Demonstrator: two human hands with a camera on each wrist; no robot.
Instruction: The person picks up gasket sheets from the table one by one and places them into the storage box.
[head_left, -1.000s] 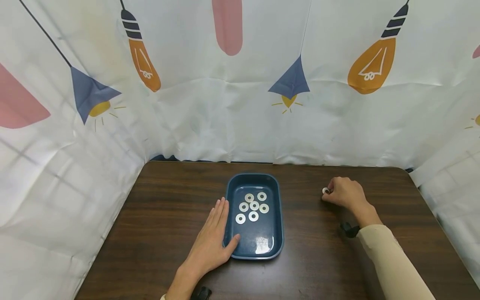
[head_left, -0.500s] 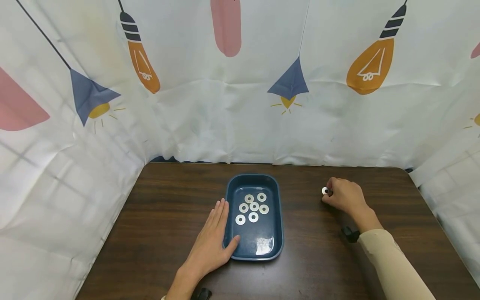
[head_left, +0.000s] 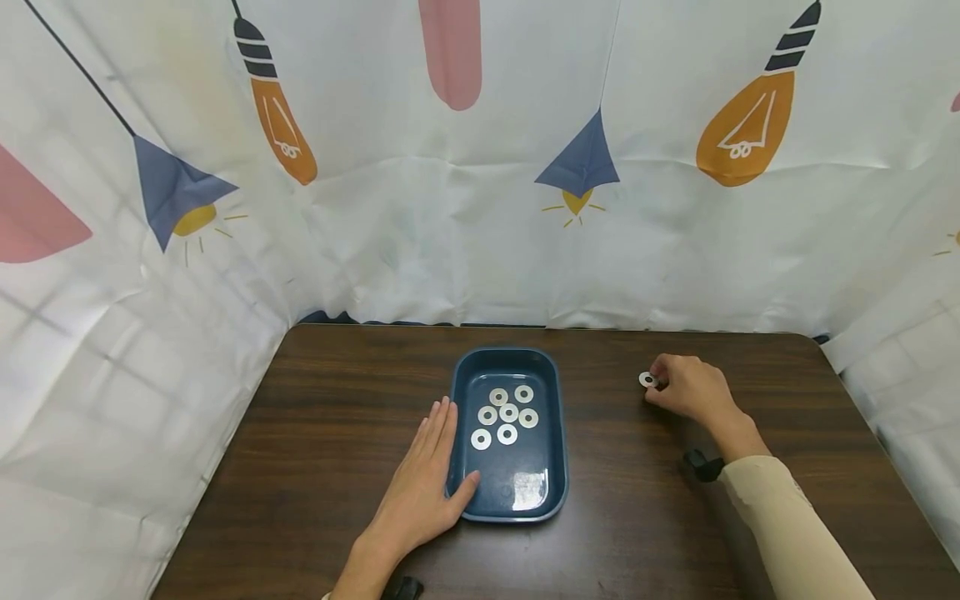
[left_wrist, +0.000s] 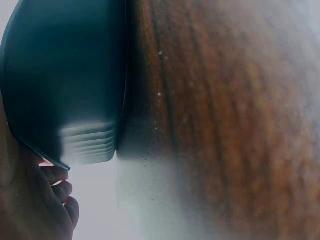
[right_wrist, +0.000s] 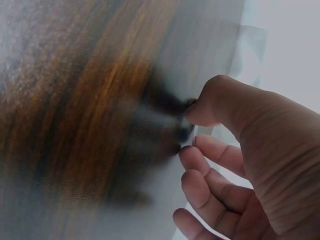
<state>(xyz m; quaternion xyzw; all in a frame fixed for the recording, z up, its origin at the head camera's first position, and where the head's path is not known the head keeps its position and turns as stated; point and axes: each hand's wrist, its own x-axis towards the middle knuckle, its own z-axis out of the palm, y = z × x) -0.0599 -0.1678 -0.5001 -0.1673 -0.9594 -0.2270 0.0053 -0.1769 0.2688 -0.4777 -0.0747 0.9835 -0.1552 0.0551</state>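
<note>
A person's right hand (head_left: 690,388), curled, pinches a lone washer (head_left: 647,379) now edged slightly left above the wooden table (head_left: 330,433), a start toward the blue tray (head_left: 555,467) holding seven washers (head_left: 507,413), while the flat left hand (head_left: 422,477) braces the tray's left rim.

Right wrist view: the washer (right_wrist: 165,131) was smeared to a blur at the fingertips (right_wrist: 192,145) of the right hand (right_wrist: 240,165). Left wrist view: the tray (left_wrist: 65,80) was cut off by the frame edge and its contents hidden; the bench (left_wrist: 230,110) grain was blurred.
</note>
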